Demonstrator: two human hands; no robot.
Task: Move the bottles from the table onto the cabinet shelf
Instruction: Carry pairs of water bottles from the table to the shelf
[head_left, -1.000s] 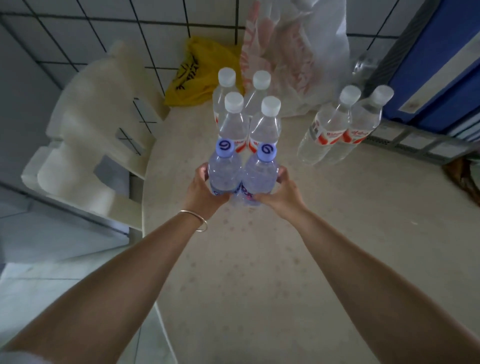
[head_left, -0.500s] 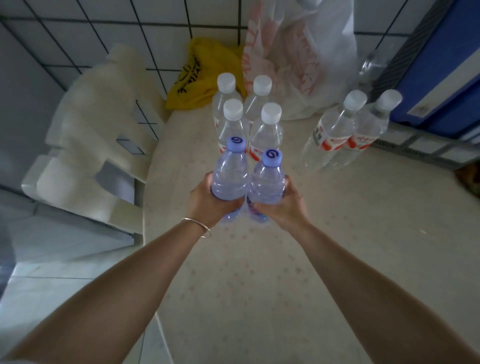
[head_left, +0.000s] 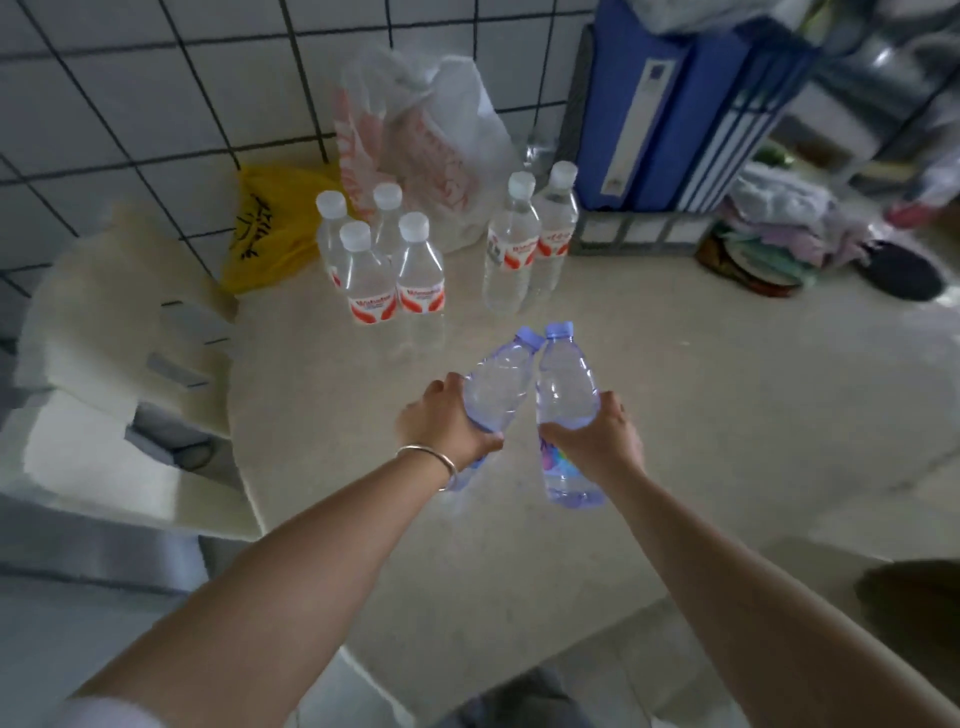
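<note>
My bench (head_left: 675, 415) carries one white plastic bag (head_left: 436, 135) and one yellow bag (head_left: 270, 223); I cannot tell what they hold. Six clear white-capped bottles stand there: a cluster of four (head_left: 384, 270) and a pair (head_left: 530, 239). Above the bench, my left hand (head_left: 441, 426) grips one blue-capped bottle (head_left: 493, 389), my right hand (head_left: 597, 441) another (head_left: 563, 384), their caps touching.

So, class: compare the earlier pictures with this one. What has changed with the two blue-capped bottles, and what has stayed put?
Both hands kept their grip; the left hand and right hand lifted the two blue-capped bottles off the table and drew them back from the group, caps tipping together. The six white-capped bottles stayed standing.
</note>
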